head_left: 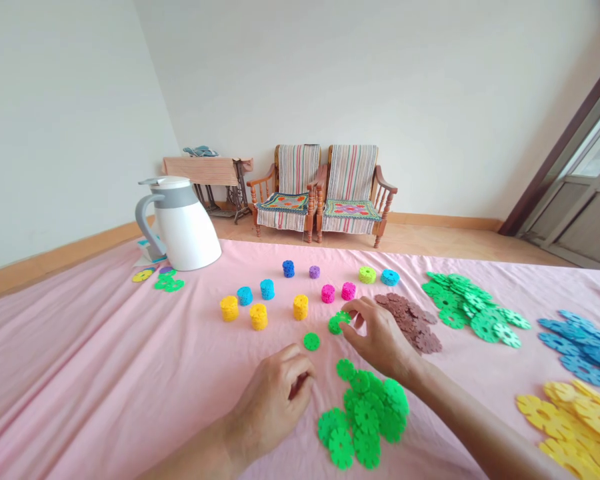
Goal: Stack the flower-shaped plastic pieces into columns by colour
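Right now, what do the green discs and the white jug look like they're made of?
Green discs: probably moulded plastic, given the bright uniform colour, crisp notched edges and slight sheen. White jug: smooth plastic or coated metal with a soft gloss; I cannot tell which.

A white jug [185,227] is standing near the pink cloth's [80,373] far left edge; blue discs [585,350] and yellow discs [575,420] are lying along its right edge.

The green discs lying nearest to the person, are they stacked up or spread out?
Spread out: the green discs lie flat in a loose, overlapping heap on the pink cloth, unlike the yellow stack beyond.
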Demonstrator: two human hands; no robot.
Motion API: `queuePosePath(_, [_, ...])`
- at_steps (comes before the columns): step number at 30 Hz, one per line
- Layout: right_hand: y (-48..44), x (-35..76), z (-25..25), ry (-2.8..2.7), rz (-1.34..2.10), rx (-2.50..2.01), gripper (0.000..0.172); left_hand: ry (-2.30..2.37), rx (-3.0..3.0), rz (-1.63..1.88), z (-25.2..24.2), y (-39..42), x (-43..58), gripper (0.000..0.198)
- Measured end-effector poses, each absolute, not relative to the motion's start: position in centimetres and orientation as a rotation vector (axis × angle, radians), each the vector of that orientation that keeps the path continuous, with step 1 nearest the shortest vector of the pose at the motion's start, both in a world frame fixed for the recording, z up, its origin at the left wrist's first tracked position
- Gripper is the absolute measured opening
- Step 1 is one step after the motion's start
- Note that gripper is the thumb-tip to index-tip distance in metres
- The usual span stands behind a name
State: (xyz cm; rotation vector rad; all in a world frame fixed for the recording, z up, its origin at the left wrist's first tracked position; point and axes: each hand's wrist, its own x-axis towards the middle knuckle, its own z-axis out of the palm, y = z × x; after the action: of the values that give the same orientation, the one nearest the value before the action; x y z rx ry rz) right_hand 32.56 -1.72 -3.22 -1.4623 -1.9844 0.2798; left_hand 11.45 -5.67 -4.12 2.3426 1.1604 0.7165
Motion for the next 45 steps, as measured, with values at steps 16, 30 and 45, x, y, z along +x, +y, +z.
queuePosePath(16, [-1.4,32.1,-4.0,-2.094,0.226,-1.490,0.013,1.162,2.340,0.682,-4.0,-5.6,11.5,0.022])
queuePosePath(30, [-4.7,33.0,-1.1,-2.420,0.420,-1.540,0.013,1.133,2.328,0.699,-4.0,-5.8,11.5,0.021])
queuePosePath(45, [-6.6,30.7,-0.7,-2.734,0.014,-1.509,0.014,1.132,2.317,0.696,-3.7,-5.7,11.5,0.022])
